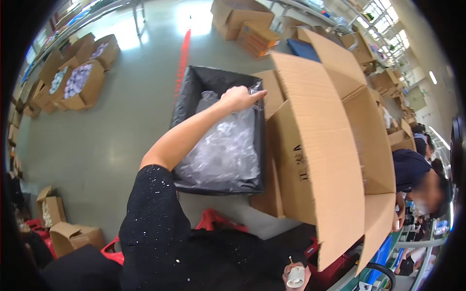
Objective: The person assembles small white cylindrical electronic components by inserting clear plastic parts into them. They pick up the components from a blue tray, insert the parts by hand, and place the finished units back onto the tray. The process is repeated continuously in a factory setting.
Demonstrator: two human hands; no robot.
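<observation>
My left hand (241, 98) reaches over a bin with a black liner (180, 109), its fingers curled near the bin's right rim and one digit pointing right. Crumpled clear plastic (221, 150) fills much of the bin, and a bit of clear film shows at the fingers, seemingly gripped by them. Down at the lower edge, close to my body, my right hand (307, 274) is closed around a white cylindrical piece (295, 277) with a round end. A small thin tip sticks up beside that piece; what it belongs to is unclear.
A large open cardboard box (335, 145) stands right of the bin, its flaps spread wide. More cartons (85, 85) with wrapped goods sit far left. A red stool (218, 220) is below the bin. At the right, a person in dark clothing (410, 169) is beside a workbench.
</observation>
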